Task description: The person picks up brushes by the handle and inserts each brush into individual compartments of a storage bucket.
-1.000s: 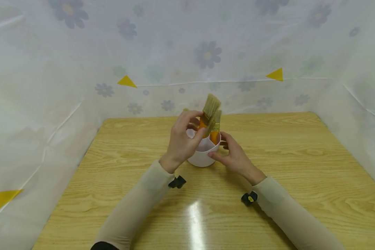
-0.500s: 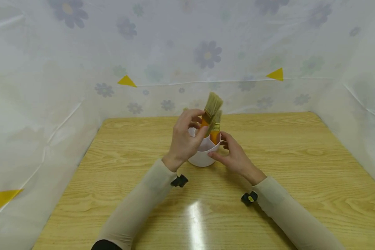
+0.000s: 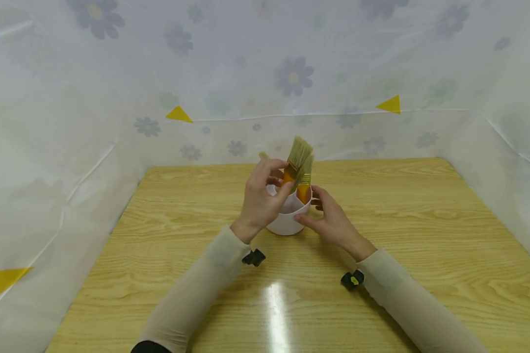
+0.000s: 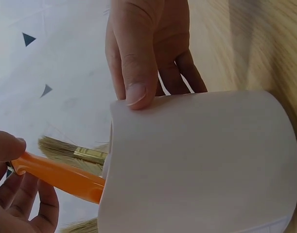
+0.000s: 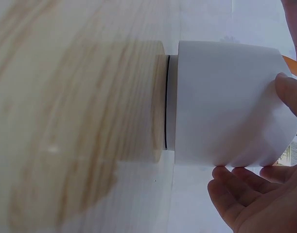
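A white round holder [image 3: 286,225] with inner dividers stands on the table. My left hand [image 3: 261,198] pinches a paintbrush [image 3: 300,152] just below its bristles, which point up. In the left wrist view the orange handle [image 4: 65,179] of this paintbrush runs down past the holder's rim. A second paintbrush [image 3: 304,192] stands in the right part of the holder, bristles up. Behind my left hand, the bristle tip of another paintbrush [image 3: 262,155] shows. My right hand [image 3: 333,220] grips the holder's right side, thumb near the rim at the front and fingers round the far side.
The wood-grain table [image 3: 181,215] spreads round the holder. A pale flowered sheet [image 3: 247,73] closes off the back and sides, with yellow triangles [image 3: 389,105] stuck on it. In the right wrist view a thin black line [image 5: 167,102] rings the holder's base.
My left hand has shifted slightly to the right with the paintbrush, which rose a little and then sank lower. My right hand and the holder have stayed put.
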`<state>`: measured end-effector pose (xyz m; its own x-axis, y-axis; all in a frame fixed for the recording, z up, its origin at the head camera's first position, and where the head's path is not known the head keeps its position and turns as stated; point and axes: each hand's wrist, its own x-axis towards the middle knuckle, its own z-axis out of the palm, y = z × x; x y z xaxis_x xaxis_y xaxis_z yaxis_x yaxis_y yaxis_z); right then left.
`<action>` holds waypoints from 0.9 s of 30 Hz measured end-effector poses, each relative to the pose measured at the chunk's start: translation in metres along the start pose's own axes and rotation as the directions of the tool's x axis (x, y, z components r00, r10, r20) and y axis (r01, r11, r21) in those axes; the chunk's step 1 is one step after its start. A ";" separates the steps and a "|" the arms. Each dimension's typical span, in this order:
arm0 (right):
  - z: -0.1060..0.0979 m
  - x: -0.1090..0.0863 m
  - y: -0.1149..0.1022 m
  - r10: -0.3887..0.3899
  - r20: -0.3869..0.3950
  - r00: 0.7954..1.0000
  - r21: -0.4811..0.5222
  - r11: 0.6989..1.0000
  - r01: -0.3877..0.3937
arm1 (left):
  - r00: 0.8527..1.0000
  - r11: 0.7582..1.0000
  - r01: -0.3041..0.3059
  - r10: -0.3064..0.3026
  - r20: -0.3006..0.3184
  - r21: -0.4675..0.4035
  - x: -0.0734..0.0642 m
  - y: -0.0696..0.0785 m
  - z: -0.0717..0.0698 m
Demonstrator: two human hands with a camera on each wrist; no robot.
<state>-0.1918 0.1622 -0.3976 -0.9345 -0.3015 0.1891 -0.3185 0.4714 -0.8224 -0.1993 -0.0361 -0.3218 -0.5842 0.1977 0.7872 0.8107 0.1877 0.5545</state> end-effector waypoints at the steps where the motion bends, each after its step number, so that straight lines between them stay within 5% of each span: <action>1: 0.000 0.000 0.000 -0.001 0.001 1.000 0.003 1.000 0.001 | 1.000 1.000 0.001 -0.001 -0.001 -0.006 0.000 0.003 0.000; 9: 0.001 -0.001 -0.002 -0.024 -0.009 1.000 0.018 1.000 0.025 | 1.000 1.000 0.004 -0.004 -0.009 -0.010 -0.003 0.022 -0.003; 16: 0.000 -0.001 -0.003 -0.011 -0.005 1.000 0.011 1.000 0.011 | 0.999 0.999 0.043 -0.043 -0.003 0.016 -0.019 -0.019 0.007; 27: 0.000 -0.003 -0.011 -0.005 0.000 1.000 0.020 1.000 0.005 | 1.000 1.000 0.019 -0.019 -0.013 0.021 -0.018 0.012 0.001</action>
<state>-0.1856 0.1576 -0.3894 -0.9330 -0.3037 0.1933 -0.3200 0.4534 -0.8319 -0.1793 -0.0367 -0.3294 -0.5986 0.1814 0.7802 0.7986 0.2115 0.5636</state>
